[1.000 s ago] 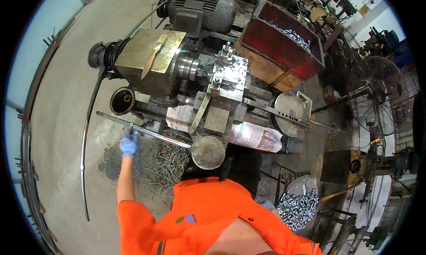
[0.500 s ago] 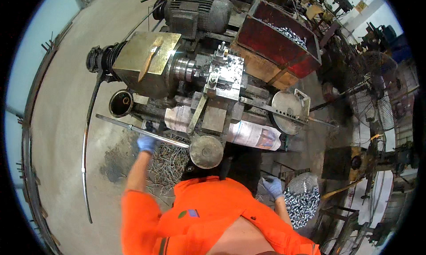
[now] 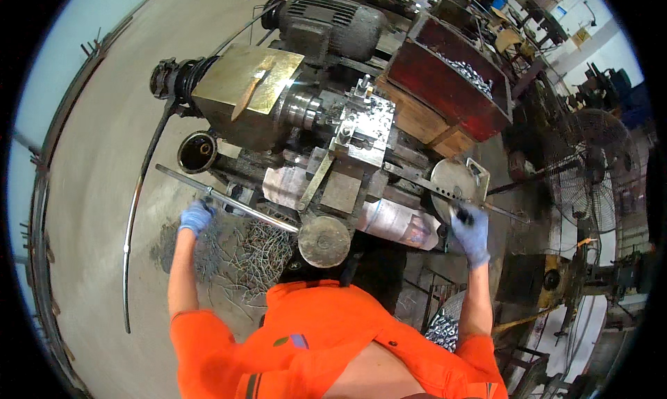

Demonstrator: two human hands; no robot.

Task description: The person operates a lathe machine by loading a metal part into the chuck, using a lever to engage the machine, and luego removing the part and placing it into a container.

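containing shiny metal parts (image 3: 471,76): red bin (image 3: 438,86), round basket (image 3: 453,306); left hand (image 3: 196,218), right hand (image 3: 471,233) apart, hands' grip unclear

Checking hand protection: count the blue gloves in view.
2: one glove on the left hand, near the long rod; another glove on the right hand, by the right-side round plate. More could be hidden in the clutter.
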